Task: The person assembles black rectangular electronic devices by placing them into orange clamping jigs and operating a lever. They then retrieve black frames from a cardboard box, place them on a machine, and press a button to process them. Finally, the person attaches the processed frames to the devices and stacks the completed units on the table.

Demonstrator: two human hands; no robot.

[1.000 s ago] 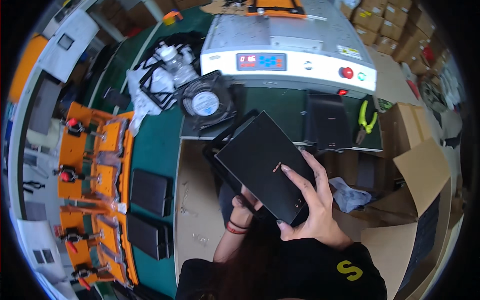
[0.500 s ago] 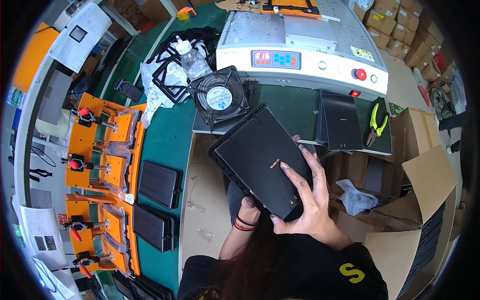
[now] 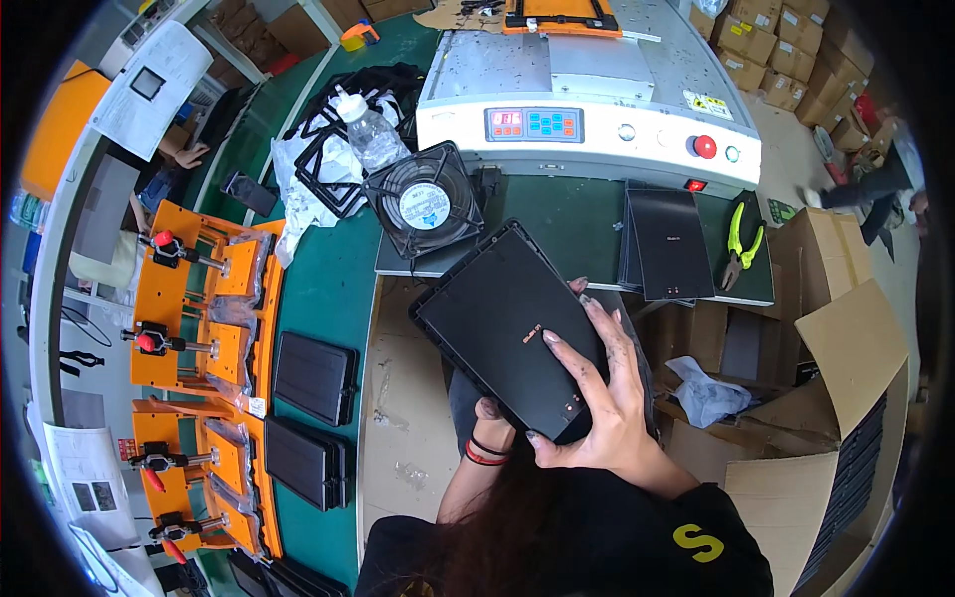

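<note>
A flat black panel (image 3: 497,328), with small copper-coloured markings, lies over a black plastic housing (image 3: 426,316) whose ribbed rim shows along the left and far edges. Both are tilted in front of my body. My left hand (image 3: 494,428) is closed round the housing's near left edge, thumb in sight and the other fingers hidden underneath. Across the panel's right part lies my right hand (image 3: 607,408), its index fingertip on the face near the markings. Its thumb is at the near edge and other fingers bend over the right edge, gripping the panel.
A round fan (image 3: 423,194) stands beyond the housing, before a white machine (image 3: 597,124). On the bench right are stacked black panels (image 3: 671,244) and green-handled pliers (image 3: 741,244). Black cases (image 3: 313,378) lie left, beside orange clamp fixtures (image 3: 164,338). An open carton (image 3: 776,497) stands right.
The panel has moved slightly left and away over the housing, showing less overhang at the near end. My right hand has moved with it. A walking person has appeared at far right.
</note>
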